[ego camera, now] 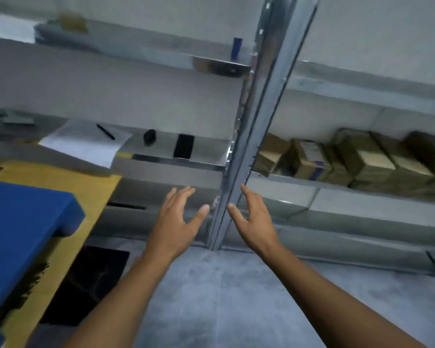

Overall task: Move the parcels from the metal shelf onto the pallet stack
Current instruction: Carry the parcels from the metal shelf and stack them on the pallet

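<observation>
Several brown cardboard parcels (347, 159) lie packed together on the metal shelf (299, 189) at the right, behind its upright post (256, 126). My left hand (178, 222) and my right hand (254, 219) are both stretched forward with fingers apart, either side of the post, holding nothing. They are well left of and below the parcels. At the far left is the pallet stack, with a blue pallet (23, 222) on top and a yellow one (60, 187) under it.
The left shelf bay carries a sheet of paper (86, 144) with a pen (106, 131), a small black object (150, 136) and a black phone (183, 146). A blue cylinder (237, 48) stands on the shelf above. Grey floor (224, 297) lies below.
</observation>
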Demonstrator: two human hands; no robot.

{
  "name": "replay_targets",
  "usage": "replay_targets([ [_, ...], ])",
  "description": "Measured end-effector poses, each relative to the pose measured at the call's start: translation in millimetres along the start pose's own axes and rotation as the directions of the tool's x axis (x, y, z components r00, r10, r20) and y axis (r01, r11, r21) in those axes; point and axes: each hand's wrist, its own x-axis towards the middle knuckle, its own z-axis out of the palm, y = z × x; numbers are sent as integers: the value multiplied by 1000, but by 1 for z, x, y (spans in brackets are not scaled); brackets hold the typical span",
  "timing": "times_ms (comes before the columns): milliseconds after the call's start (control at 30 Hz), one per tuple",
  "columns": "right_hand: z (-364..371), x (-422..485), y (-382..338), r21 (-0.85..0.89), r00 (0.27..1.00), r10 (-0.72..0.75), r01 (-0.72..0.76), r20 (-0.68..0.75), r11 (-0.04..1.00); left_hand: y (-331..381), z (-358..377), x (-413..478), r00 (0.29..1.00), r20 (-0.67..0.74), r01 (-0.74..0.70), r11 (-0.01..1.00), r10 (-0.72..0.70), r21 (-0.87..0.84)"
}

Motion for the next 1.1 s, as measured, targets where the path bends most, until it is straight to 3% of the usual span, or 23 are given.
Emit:
replay_targets([
  [367,-194,1,171,87,921,246,-231,-302,969,157,228,68,932,302,-167,977,200,-132],
  [633,-297,23,251,102,800,331,-325,-500,940,221,342,112,875,406,-206,961,264,-181],
  [833,-338,79,297,109,778,366,-363,-510,925,254,428,169,877,408,-179,962,252,-209],
  [1100,-364,150,353,151,783,441,-420,-438,895,281,518,241,921,372,-23,971,112,-236],
])
